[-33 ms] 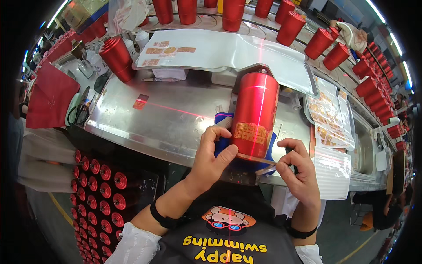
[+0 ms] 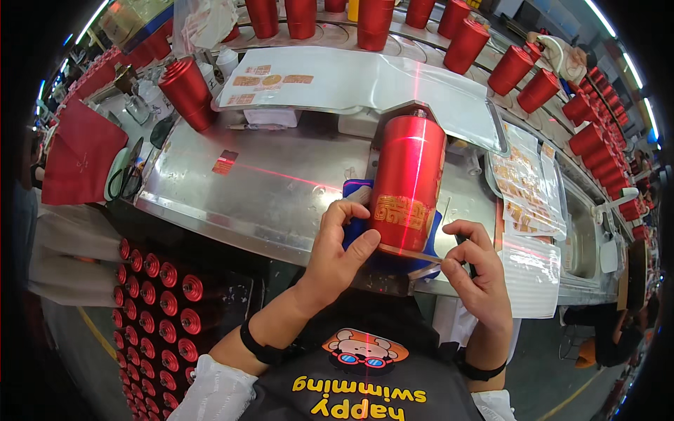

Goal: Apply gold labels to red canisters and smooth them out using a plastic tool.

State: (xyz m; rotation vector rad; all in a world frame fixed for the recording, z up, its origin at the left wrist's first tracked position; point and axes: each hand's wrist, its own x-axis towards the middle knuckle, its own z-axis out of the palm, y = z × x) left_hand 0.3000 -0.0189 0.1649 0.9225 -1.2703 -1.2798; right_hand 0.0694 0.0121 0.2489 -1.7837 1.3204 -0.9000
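A red cylindrical bottle (image 2: 408, 165) with a gold pattern band (image 2: 401, 212) near its base lies on a stand with blue padding (image 2: 357, 188), its neck pointing away from me. My left hand (image 2: 340, 242) is at the bottle's lower left side. Its index finger and thumb are apart, their tips at or just beside the red surface. On the other side, my right hand (image 2: 477, 274) has its fingers bent and its thumb close to them, by the end of a thin strip (image 2: 414, 255) along the bottle's base. Whatever those fingertips pinch is too small to make out.
A small red-and-gold label (image 2: 225, 162) lies on the metal table (image 2: 281, 189). Behind is a white-covered tray (image 2: 337, 81) with gold decals. Decal sheets (image 2: 523, 182) lie at right. Another red bottle (image 2: 187, 93) stands at left; several ride a conveyor (image 2: 411, 48) behind.
The bottles on the conveyor at the back have shifted slightly to the right. Both my hands and the bottle between them look the same.
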